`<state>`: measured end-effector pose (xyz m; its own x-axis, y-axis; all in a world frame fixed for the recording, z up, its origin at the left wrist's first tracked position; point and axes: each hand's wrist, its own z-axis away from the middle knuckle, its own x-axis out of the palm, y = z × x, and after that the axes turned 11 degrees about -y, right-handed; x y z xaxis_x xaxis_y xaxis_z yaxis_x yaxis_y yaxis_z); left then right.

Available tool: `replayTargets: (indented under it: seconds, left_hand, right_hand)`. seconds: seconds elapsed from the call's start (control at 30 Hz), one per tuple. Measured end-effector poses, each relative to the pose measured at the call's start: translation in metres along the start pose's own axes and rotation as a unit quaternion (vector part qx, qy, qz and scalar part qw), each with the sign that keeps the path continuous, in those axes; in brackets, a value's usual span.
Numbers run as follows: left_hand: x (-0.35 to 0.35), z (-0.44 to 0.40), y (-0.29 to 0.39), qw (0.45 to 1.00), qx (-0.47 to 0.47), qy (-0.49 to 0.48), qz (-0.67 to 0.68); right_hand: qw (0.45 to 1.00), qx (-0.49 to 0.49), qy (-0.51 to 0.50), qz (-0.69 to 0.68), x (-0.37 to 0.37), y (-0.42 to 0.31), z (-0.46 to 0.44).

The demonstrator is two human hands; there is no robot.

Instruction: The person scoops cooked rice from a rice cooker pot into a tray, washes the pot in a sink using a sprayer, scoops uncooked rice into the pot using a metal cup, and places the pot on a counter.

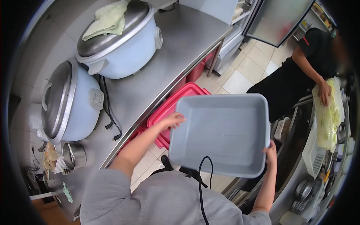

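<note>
A grey plastic tub [221, 135], rectangular with a rolled rim, is held in front of my body with its bare inside facing up. My left hand [174, 120] is at its left rim, the fingers curled over the edge. On the opposite side, my right hand [270, 152] grips the right rim near the lower corner, with part of the fingers hidden by the tub. Below and behind the tub, a red plastic bin [161, 112] stands on the floor, partly covered by it.
Two large rice cookers [129, 48] stand on the steel counter [180, 41] at left, one with a cloth [108, 20] on its lid. At right, a co-worker [300, 63] touches a white basket [322, 120] of pale green leaves. A dark cable [200, 187] hangs before my chest.
</note>
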<state>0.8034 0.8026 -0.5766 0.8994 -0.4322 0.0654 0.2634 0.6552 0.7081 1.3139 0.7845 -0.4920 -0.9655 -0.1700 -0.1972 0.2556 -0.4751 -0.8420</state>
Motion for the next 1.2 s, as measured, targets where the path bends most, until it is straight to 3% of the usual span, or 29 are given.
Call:
replayTargets:
  seconds: [0.03,0.07,0.1,0.17,0.23,0.27,0.33,0.37,0.4,0.43,0.47,0.53,0.57,0.63,0.67,0.77,0.83,0.87,0.97,1.07,1.2]
  left_hand:
    - [0.009,-0.003,-0.027,1.000,-0.005,-0.006,0.001]
    - [0.014,-0.012,-0.063,0.981,0.043,0.128,-0.140]
    - [0.020,-0.013,-0.091,0.922,0.091,0.258,-0.275]
    - [0.040,0.010,-0.121,0.864,-0.039,0.415,-0.283]
    - [0.047,0.030,-0.155,0.808,-0.162,0.497,-0.274]
    - [0.046,0.035,-0.186,0.810,-0.169,0.490,-0.276]
    - [0.040,0.030,-0.243,0.822,-0.132,0.554,0.000]
    - [0.038,0.036,-0.239,0.823,-0.135,0.552,-0.004]
    - [0.035,0.050,-0.218,0.872,-0.140,0.416,0.216]
    - [0.034,0.054,-0.207,0.860,-0.138,0.251,0.423]
    - [0.035,0.044,-0.214,0.861,-0.141,0.250,0.421]
    - [0.047,0.022,-0.232,0.865,0.019,0.229,0.446]
    - [0.055,0.018,-0.236,0.864,0.013,0.226,0.449]
    - [0.063,0.012,-0.229,0.801,0.033,0.306,0.514]
    - [0.074,0.014,-0.224,0.801,0.031,0.303,0.515]
    - [0.106,0.044,-0.200,0.790,0.036,0.357,0.498]
    - [0.119,0.060,-0.197,0.783,0.046,0.397,0.476]
    - [0.118,0.066,-0.192,0.784,0.043,0.397,0.475]
    - [0.101,0.075,-0.191,0.778,0.073,0.400,0.479]
    - [0.085,0.077,-0.191,0.782,0.064,0.388,0.483]
    - [0.096,0.064,-0.218,0.753,0.084,0.429,0.492]
  right_hand:
    - [1.000,0.017,-0.006,0.024,0.006,-0.015,-0.010]
    - [0.998,0.013,-0.025,0.059,0.014,-0.017,-0.024]
    - [0.994,0.007,-0.046,0.095,0.022,-0.018,-0.042]
    - [0.988,-0.005,-0.077,0.137,0.049,-0.028,-0.074]
    - [0.979,-0.087,-0.116,0.142,0.070,-0.035,-0.115]
    - [0.972,-0.085,-0.144,0.164,0.079,-0.044,-0.134]
    - [0.958,-0.095,-0.182,0.199,0.092,-0.055,-0.183]
    - [0.953,-0.106,-0.192,0.210,0.100,-0.048,-0.208]
    - [0.948,-0.103,-0.196,0.228,0.106,-0.045,-0.229]
    - [0.943,-0.099,-0.200,0.248,0.112,-0.045,-0.240]
    - [0.944,-0.097,-0.199,0.246,0.117,-0.041,-0.247]
    - [0.901,-0.142,-0.074,0.404,0.138,-0.039,-0.248]
    - [0.900,-0.135,-0.077,0.407,0.142,-0.037,-0.244]
    - [0.939,-0.135,0.058,0.310,0.145,-0.023,-0.232]
    - [0.943,-0.222,0.093,0.228,0.132,0.005,-0.236]
    - [0.935,-0.226,0.272,0.008,0.096,0.083,-0.202]
    - [0.868,-0.094,0.361,-0.327,0.111,0.124,-0.164]
    - [0.900,-0.066,0.248,-0.353,0.104,0.201,-0.171]
    - [0.875,0.190,0.079,-0.439,0.202,0.266,-0.154]
    - [0.847,0.227,0.010,-0.480,0.288,0.264,-0.156]
    - [0.842,0.193,0.008,-0.503,0.326,0.237,-0.160]
